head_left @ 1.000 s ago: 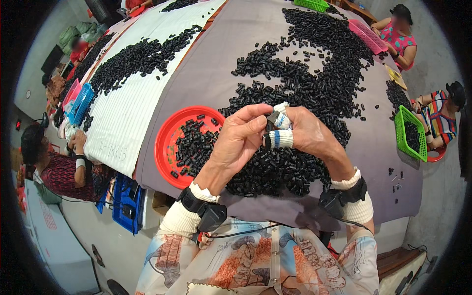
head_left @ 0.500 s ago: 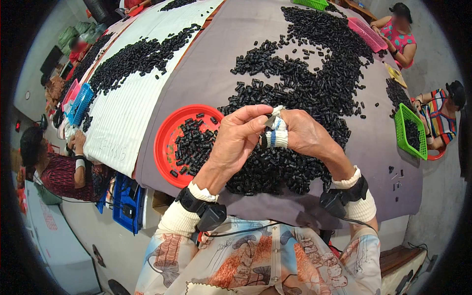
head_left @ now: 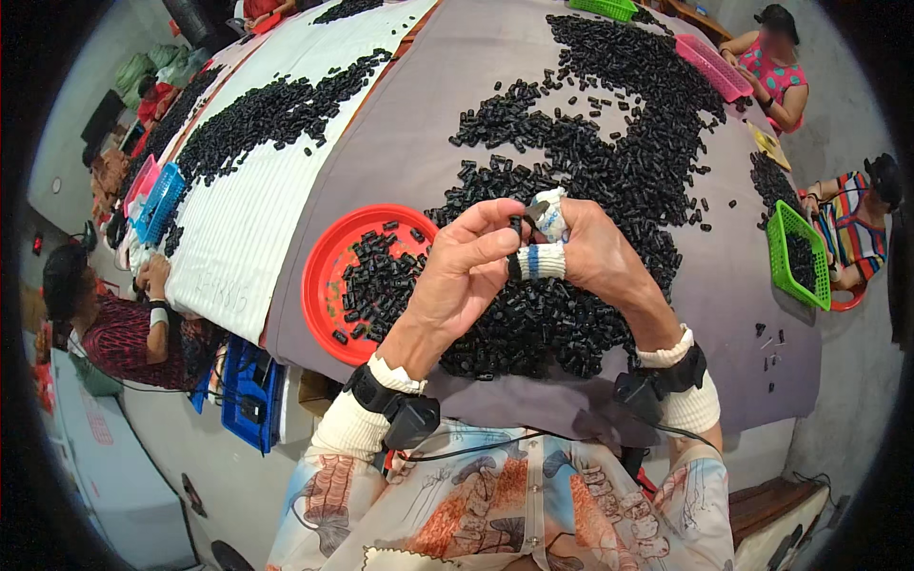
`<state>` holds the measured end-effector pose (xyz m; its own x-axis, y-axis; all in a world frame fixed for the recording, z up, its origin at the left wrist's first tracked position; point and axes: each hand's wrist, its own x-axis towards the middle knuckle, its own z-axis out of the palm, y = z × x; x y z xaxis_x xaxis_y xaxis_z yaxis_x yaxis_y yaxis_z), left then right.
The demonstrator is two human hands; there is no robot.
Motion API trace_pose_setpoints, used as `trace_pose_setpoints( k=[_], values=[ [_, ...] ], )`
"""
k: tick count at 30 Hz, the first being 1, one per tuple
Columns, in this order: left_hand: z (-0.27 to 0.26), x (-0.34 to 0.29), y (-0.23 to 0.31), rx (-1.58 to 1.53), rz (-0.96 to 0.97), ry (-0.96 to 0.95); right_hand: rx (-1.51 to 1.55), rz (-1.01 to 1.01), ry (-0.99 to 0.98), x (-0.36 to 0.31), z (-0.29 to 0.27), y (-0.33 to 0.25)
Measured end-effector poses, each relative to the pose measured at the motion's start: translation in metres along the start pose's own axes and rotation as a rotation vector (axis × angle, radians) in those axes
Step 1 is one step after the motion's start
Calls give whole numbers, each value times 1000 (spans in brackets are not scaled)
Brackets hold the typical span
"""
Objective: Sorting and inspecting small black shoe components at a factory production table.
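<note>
Over the heap of small black ribbed parts [head_left: 533, 324], my two hands are held close together. My left hand [head_left: 457, 266] pinches one small black part [head_left: 515, 225] between thumb and fingertips. My right hand [head_left: 609, 257] is closed around a small, dark, blade-like tool [head_left: 536, 211], whose tip meets the black part; its exact kind is hard to make out. White wraps with blue marks [head_left: 545, 261] cover fingers of the right hand. A red round basin [head_left: 314, 276] holding more black parts stands just left of my left hand.
Grey cloth [head_left: 381, 152] covers my table. At the right are a green basket [head_left: 783, 249] and a pink basket [head_left: 712, 68], with co-workers beside them. Another person [head_left: 124, 319] sits at the left near a blue basket [head_left: 160, 202]. A blue crate [head_left: 249, 395] stands below the table edge.
My right hand has shifted slightly right and turned, and the tool shows dark rather than shiny. The small black part now shows between my left fingertips.
</note>
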<state>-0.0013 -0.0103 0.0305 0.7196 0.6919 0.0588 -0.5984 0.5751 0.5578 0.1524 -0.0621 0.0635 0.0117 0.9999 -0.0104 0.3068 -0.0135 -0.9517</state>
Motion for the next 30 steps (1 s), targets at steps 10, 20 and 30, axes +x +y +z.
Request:
trace_pose_setpoints(
  k=[10,20,30],
  values=[
    [6,5,0,115,-20,98,27,-43,24,-1,2,-2],
    [-1,1,-2,72,-13,104,-11,-24,12,1,1,8],
    [-6,1,-2,96,-35,101,-64,-22,-55,2,3,3]
  ],
)
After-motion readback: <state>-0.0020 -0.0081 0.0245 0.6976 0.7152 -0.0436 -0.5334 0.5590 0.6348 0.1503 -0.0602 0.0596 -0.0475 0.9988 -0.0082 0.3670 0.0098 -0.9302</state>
